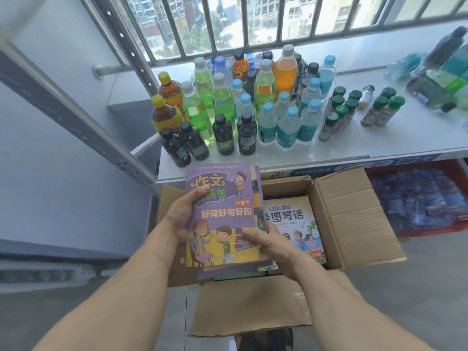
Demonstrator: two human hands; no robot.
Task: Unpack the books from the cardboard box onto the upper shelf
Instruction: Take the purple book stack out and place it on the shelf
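Together, both hands, left [181,219] and right [269,243], grip a purple book stack [222,216] above the open cardboard box [354,216].

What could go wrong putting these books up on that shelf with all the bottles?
The shelf is crowded right where the purple book stack would land, so the dark bottles at the front edge could get knocked over. Both the left hand and right hand grip several books, so lower ones might slip out.

A purple book [222,214] is held face-up above the open cardboard box [349,214], where a yellow-green book [296,226] lies flat. The white upper shelf [395,138] is seen behind it.
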